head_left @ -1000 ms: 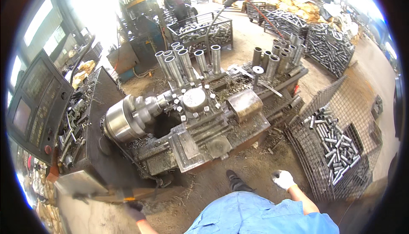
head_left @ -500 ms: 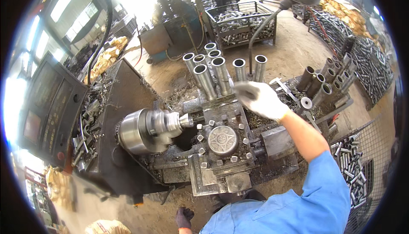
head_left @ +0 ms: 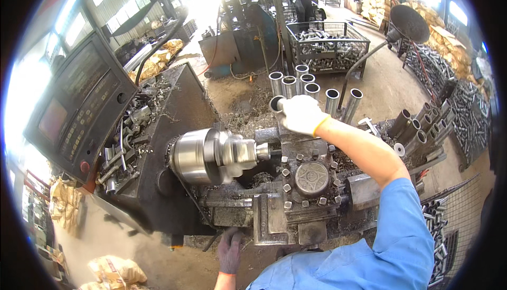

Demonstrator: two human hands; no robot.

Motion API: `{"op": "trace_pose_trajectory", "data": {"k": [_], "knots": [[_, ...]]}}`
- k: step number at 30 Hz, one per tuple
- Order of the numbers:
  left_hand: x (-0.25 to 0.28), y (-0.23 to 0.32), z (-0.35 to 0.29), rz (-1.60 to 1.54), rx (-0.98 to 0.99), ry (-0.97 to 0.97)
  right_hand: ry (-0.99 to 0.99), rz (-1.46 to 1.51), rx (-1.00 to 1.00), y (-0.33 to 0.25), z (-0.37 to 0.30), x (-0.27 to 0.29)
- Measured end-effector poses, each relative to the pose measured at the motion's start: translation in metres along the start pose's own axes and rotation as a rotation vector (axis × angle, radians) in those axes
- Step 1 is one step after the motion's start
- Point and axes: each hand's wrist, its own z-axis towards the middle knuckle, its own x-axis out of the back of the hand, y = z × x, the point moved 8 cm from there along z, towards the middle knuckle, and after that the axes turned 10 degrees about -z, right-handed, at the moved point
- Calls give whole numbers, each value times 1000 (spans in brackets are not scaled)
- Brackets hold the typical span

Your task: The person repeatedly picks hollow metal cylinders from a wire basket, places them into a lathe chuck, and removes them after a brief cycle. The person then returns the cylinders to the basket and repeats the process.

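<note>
My right hand [head_left: 303, 114], in a white glove, is closed on a metal tube [head_left: 275, 103] above the back of the lathe's slide. The tube's open rim shows left of the fingers; most of its body is hidden by the glove. Just behind stand several upright metal tubes [head_left: 312, 89]. My left hand [head_left: 229, 253], in a dark glove, is at the lathe's front lower edge, near a dark lever [head_left: 212, 240]; its grip cannot be made out. Left of the tool post [head_left: 311, 179], the lathe chuck [head_left: 198, 157] looks blurred at its jaws, with a short bright workpiece [head_left: 262, 151] in it.
A control panel [head_left: 74, 113] stands at left beside a chip-strewn cover. Darker tubes [head_left: 414, 131], a caliper [head_left: 368, 126] and a ring [head_left: 399, 149] lie at right. A lamp [head_left: 409, 24] leans over. Behind is a wire bin of parts [head_left: 332, 47]; a person [head_left: 301, 2] is farther back.
My right hand has taken hold of a tube from the group and shifted it left and nearer. My left hand has come up to the lathe's front edge. The view has shifted.
</note>
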Motion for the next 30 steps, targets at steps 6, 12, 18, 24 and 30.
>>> {"op": "trace_pose_trajectory", "data": {"k": [6, 12, 18, 24, 30], "knots": [[-120, 239, 62, 567, -826, -46, 93, 68, 464, -130, -42, 96], [-89, 227, 107, 184, -450, -88, -86, 433, 336, -88, -12, 57], [-65, 183, 76, -154, -441, -154, -868, 191, 302, -87, 23, -151], [-27, 128, 29, -149, -230, -167, -568, 190, 301, -74, 15, -178], [-15, 121, 3, -104, -304, -130, -1424, 767, 23, -50, 10, -204]]}}
